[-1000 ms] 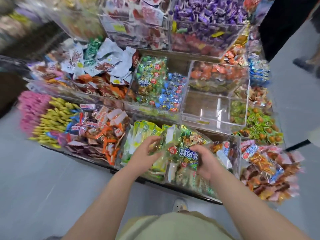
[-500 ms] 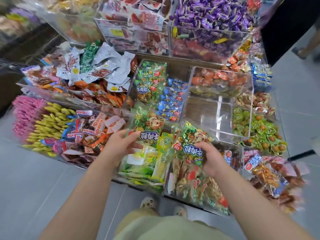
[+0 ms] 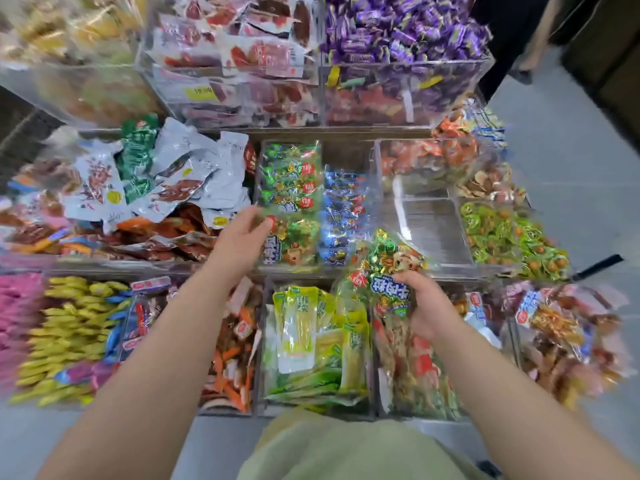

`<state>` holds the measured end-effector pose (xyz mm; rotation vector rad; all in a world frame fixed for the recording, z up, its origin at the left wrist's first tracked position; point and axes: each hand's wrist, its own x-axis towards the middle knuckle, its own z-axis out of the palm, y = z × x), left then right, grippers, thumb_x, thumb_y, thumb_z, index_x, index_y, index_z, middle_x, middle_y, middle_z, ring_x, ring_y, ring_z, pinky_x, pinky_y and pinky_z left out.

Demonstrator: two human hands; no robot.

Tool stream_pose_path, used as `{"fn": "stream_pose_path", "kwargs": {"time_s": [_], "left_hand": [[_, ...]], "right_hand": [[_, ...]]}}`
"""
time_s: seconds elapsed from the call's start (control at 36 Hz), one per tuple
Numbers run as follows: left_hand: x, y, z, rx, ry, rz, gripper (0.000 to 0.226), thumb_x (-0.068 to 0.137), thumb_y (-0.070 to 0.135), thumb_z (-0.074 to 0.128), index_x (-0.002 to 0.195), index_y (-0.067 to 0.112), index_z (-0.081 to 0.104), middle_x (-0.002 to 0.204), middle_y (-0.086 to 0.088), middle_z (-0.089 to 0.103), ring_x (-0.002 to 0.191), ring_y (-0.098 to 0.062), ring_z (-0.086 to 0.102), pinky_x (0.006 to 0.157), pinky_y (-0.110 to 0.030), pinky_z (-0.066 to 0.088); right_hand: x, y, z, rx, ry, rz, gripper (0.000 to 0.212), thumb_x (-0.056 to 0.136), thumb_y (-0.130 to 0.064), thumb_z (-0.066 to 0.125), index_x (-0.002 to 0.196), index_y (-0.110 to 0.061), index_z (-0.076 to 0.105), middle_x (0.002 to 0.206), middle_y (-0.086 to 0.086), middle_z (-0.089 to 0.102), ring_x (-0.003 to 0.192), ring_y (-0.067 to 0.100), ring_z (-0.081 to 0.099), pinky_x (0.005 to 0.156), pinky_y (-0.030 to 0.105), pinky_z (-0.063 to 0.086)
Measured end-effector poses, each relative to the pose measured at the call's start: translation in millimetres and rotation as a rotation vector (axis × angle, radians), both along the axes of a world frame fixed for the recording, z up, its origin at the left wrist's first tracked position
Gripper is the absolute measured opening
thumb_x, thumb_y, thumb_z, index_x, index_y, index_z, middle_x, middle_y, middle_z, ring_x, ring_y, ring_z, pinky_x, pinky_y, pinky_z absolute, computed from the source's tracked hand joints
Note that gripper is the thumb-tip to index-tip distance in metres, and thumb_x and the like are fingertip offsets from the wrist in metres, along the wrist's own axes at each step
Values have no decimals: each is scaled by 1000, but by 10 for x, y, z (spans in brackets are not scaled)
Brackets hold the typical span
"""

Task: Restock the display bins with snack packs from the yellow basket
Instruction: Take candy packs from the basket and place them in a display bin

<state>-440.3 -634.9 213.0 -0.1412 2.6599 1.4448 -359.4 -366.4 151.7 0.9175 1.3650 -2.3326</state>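
Observation:
My left hand (image 3: 244, 233) holds a green snack pack (image 3: 292, 242) at the front of a clear middle-tier bin (image 3: 263, 271), where matching green packs (image 3: 291, 176) lie stacked beside blue ones (image 3: 343, 209). My right hand (image 3: 424, 306) grips a bunch of the same green packs (image 3: 388, 271) above the lower tier of bins. The yellow basket is out of view.
A clear bin (image 3: 433, 233) to the right of the blue packs holds nothing. Bins all around brim with snacks: silver pouches (image 3: 180, 174), purple candies (image 3: 398, 26), yellow-green pouches (image 3: 311, 334). A person's legs (image 3: 533, 46) stand at the upper right on grey floor (image 3: 571, 150).
My left hand carried one green pack up from the lower tier to the middle-tier bin. My right hand stayed over the lower bins with its bunch, and the view closed in.

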Motion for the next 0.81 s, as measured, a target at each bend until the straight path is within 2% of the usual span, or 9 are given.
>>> {"fn": "stream_pose_path", "kwargs": {"time_s": [0.17,0.25,0.31,0.39,0.47,0.56,0.64,0.72,0.81], "left_hand": [[-805,233,321,-645,357,-561,18,99,16,46,110,16,61,99,-7,65,91,-28,57,73,-36,44],[-1018,457,277,-1043,532,-805,21,90,5,49,101,20,58,76,-1,53,79,-27,52,60,-34,40],[-1092,524,91,-1189,481,-945,23,89,4,50,103,21,56,79,-1,51,86,-27,53,62,-34,40],[-1127,450,-267,-1152,330,-1028,15,96,11,45,106,15,55,103,-7,60,97,-28,53,70,-35,40],[-1102,304,-522,-1072,464,-944,2,94,15,48,94,16,46,102,-6,59,89,-24,44,76,-37,41],[-1064,245,-665,-1117,463,-869,59,84,55,55,125,17,35,123,-4,40,111,-25,36,95,-42,29],[-1027,279,-635,-1201,431,-843,110,70,71,62,149,21,3,151,-8,10,142,-35,8,115,-56,2],[-1025,327,-604,-1287,379,-808,129,69,71,64,149,22,-24,158,-14,-22,144,-40,-22,108,-61,-18],[-1041,363,-583,-1293,313,-781,123,78,56,68,146,24,-30,157,-13,-26,145,-40,-18,112,-66,-7]], "right_hand": [[-39,-118,-64,8,2,-111,28,81,-6,61,107,-7,50,88,13,65,64,21,68,48,28,52],[-24,-154,-59,-23,9,-139,30,80,-5,61,108,-3,50,75,10,71,62,21,69,48,28,52],[-27,-168,-44,-23,8,-155,30,82,-5,60,110,-3,48,73,10,70,60,21,68,47,28,52],[-42,-167,-17,-36,18,-186,19,85,-4,56,102,-5,50,70,9,68,58,20,66,46,29,52],[-46,-163,4,-50,22,-188,14,85,-4,55,99,-5,51,68,9,68,57,21,66,47,29,52],[-45,-157,0,-42,7,-190,16,85,-3,55,100,-4,49,68,10,68,57,22,66,46,28,51],[-31,-164,-18,-32,-7,-186,12,84,-4,56,95,-4,51,67,10,69,56,22,67,45,27,51],[-7,-191,-31,-40,-4,-178,14,84,-5,55,98,-2,52,72,13,69,59,24,67,46,29,52],[11,-203,-35,-21,4,-160,25,85,-7,55,109,0,50,78,14,66,62,25,65,50,32,52]]}}
